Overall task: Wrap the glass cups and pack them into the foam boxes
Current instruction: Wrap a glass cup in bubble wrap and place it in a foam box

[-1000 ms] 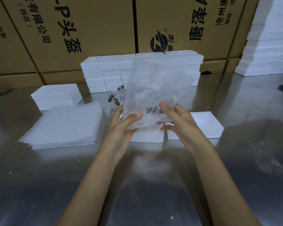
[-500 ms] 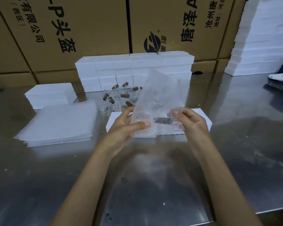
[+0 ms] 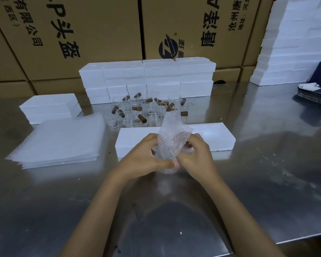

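A sheet of bubble wrap (image 3: 171, 140) is bunched between both hands just above the steel table. My left hand (image 3: 143, 156) grips its left side, thumb across the bottom. My right hand (image 3: 198, 154) grips its right side. Whatever lies inside the wrap is hidden. Several glass cups with brown wooden handles (image 3: 141, 112) stand clustered behind. Two low white foam boxes (image 3: 211, 136) lie side by side right behind my hands.
A pile of bubble wrap sheets (image 3: 61, 140) lies at the left, with a foam stack (image 3: 48, 106) behind it. A wall of foam boxes (image 3: 156, 78) stands before cardboard cartons (image 3: 93, 34). More foam (image 3: 293, 49) and dark booklets (image 3: 315, 91) sit at the right.
The flat upright sheet has been lowered and gathered into a tight bundle between both hands. The view has shifted, showing the cups behind.
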A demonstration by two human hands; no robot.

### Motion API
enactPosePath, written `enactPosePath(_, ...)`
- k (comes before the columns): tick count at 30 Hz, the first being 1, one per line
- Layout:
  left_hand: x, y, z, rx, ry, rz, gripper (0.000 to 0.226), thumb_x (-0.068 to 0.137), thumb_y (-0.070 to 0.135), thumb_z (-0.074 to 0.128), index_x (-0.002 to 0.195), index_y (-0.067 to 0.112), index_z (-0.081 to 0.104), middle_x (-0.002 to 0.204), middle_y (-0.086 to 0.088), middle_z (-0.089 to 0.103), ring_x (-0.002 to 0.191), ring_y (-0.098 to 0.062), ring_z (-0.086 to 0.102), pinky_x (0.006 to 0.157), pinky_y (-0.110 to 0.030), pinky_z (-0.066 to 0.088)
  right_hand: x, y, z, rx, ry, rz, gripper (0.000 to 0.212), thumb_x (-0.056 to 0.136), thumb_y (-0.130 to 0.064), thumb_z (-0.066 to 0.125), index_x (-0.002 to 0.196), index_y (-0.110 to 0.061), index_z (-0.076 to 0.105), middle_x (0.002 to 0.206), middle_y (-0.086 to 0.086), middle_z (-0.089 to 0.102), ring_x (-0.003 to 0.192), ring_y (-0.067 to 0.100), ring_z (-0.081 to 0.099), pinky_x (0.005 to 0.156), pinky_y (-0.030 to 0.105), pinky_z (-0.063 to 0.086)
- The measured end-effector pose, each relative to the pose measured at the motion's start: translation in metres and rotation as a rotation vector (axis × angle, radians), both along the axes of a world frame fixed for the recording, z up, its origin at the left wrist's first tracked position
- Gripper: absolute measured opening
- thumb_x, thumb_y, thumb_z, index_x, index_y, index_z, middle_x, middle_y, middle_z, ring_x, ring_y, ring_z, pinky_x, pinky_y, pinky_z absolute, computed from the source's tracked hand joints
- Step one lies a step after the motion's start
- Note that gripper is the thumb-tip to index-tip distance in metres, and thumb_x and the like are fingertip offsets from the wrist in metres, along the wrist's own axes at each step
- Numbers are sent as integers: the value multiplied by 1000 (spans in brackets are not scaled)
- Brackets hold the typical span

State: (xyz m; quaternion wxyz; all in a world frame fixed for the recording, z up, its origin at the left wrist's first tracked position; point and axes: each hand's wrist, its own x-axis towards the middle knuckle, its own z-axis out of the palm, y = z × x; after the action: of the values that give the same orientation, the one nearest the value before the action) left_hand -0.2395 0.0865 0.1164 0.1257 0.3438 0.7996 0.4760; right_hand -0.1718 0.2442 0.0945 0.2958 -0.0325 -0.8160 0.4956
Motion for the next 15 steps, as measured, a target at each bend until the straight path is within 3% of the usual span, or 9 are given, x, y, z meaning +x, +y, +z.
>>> enactPosePath(2,-2,-3,3,109,-93,36,72,64,35,90,126,45,55,123,21,61,108,4,60,88,-28,54,-2,1,0,76,5,-9,17,73,-30,64,81,-45,59,90,-19,60,96,-4,46,75,4,35)
enactPosePath(4,-4,-6,6,150,-103,54,81,65,28,89,129,52,45,128,18,58,111,-1,60,85,-22,55,-3,4,-3,149,-2,-1,20,77,-20,64,74,-40,58,92,-18,55,100,-5,41,80,3,31)
enactPosePath(6,-6,-8,8,109,-29,95,71,72,26,86,128,49,49,127,18,56,109,1,57,81,-16,51,-4,4,-6,201,-54,22,25,84,-10,63,70,-30,63,95,-15,53,101,-1,39,82,6,31)
enactPosePath(9,-6,-4,4,86,78,159,35,81,8,79,105,29,66,107,15,61,97,10,54,78,-15,41,-1,0,-4,146,-94,57,31,90,-9,56,64,-25,63,99,-12,56,105,10,42,79,9,34)
enactPosePath(11,-3,1,-1,101,112,154,29,80,-2,74,87,25,68,97,10,60,88,8,54,77,-11,37,2,-1,1,39,-19,23,26,86,-16,52,67,-30,61,98,-12,60,104,12,48,84,12,37)
enactPosePath(13,0,4,-4,83,127,146,25,82,-3,69,79,22,66,94,8,58,87,1,53,76,-11,35,6,-1,4,-82,22,-9,16,79,-22,50,82,-28,65,101,-14,63,103,8,54,87,25,46)
enactPosePath(15,1,8,-8,19,224,134,22,86,0,65,78,21,65,92,8,54,92,-6,51,78,-13,34,8,-2,4,-79,-2,5,20,77,-28,52,91,-29,67,104,-15,65,105,3,55,86,23,47)
